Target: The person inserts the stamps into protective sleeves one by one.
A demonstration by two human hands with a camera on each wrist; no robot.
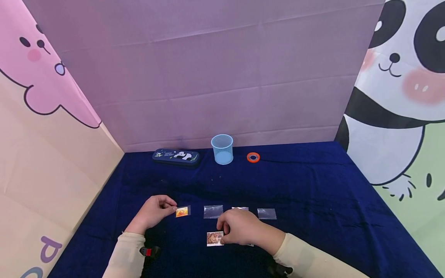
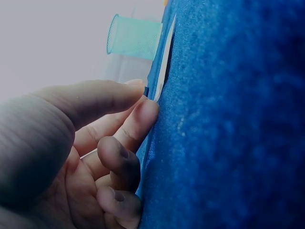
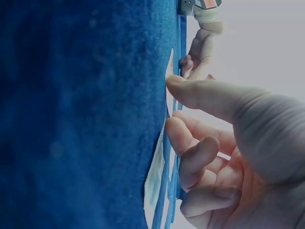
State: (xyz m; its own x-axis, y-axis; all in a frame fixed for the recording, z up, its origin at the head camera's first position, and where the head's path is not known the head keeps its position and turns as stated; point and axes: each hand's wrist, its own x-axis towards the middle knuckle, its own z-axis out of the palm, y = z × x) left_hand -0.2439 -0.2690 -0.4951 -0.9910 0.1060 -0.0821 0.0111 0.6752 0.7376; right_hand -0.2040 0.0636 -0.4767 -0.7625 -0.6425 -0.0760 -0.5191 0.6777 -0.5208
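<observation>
My left hand [image 1: 155, 211] pinches the left edge of a small clear plastic sleeve with a yellow-orange picture card [image 1: 182, 211] in it, between thumb and forefinger. In the left wrist view that sleeve [image 2: 165, 62] shows as a thin edge by the fingertips. My right hand [image 1: 243, 228] grips a brown-toned picture card [image 1: 214, 239] at its right side, the thumb on it and the forefinger bent near its upper edge. Below that hand, another card [image 1: 251, 245] is mostly hidden; the right wrist view shows a pale card [image 3: 153, 183] under the fingers.
Clear sleeves lie in a row: one [image 1: 213, 211] between the hands, one [image 1: 240, 208] partly covered by my right hand, one [image 1: 267, 214] to its right. Behind stand a dark blue panda pencil case [image 1: 176, 157], a light blue mesh cup [image 1: 222, 150] and an orange tape roll [image 1: 253, 157].
</observation>
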